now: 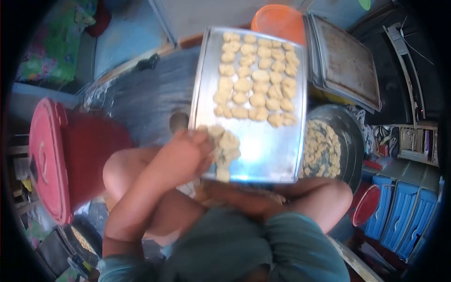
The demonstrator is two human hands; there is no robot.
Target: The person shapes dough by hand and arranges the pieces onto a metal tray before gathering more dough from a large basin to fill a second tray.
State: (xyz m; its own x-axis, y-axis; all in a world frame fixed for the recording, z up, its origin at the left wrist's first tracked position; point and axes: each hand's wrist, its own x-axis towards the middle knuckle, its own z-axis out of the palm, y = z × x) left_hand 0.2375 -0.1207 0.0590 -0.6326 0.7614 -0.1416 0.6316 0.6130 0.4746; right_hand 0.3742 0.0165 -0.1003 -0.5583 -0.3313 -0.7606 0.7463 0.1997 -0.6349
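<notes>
A shiny metal tray (268, 155) lies across my lap, with rows of small flattened dough pieces (260, 87) on its far part. At its near left corner is a loose heap of dough pieces (228, 146). My left hand (188, 152) is at this heap, its fingers curled and closed on some of the dough, somewhat blurred. My right forearm (246, 199) crosses below the tray's near edge. The fingers of my right hand are hidden there.
To the right, a dark round tub (350, 141) holds many more dough pieces. Stacked baking trays (350, 61) stand beyond it, beside an orange bucket (277, 23). A lidded red bin (91, 145) stands at my left. Blue containers (399, 214) are at the lower right.
</notes>
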